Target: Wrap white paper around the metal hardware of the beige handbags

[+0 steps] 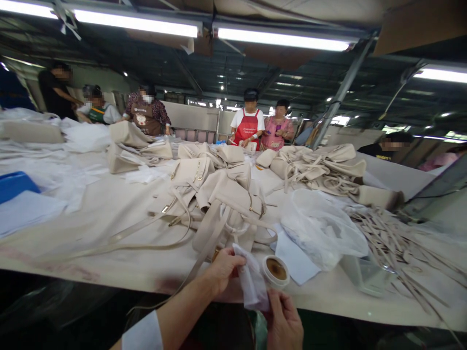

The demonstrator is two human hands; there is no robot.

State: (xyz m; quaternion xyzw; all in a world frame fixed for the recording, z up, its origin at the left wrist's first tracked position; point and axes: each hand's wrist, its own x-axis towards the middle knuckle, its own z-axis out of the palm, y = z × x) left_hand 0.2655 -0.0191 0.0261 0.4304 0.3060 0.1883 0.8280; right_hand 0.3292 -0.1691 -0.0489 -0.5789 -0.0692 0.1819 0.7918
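Between my two hands a thin white sheet [251, 282], perhaps tissue or plastic film, is stretched over the table's front edge. My left hand [223, 270] pinches its upper left corner. Lower down, my right hand [283, 318] grips the bottom right corner between thumb and fingers. Just beyond the right hand stands a round white tub [276, 271] with brown contents. A beige handbag [233, 228] with straps lies right behind the left hand, in a heap of similar bags with gold-coloured buckles. One long strap hangs over the table edge near my left forearm.
Right of the tub lie white paper [297, 257], a clear plastic bag [324, 228], a clear container [368, 277] and a tangle of beige straps [394, 243]. More bags [317, 167] are piled behind. A blue tray [16, 187] sits far left. Several people stand across the table.
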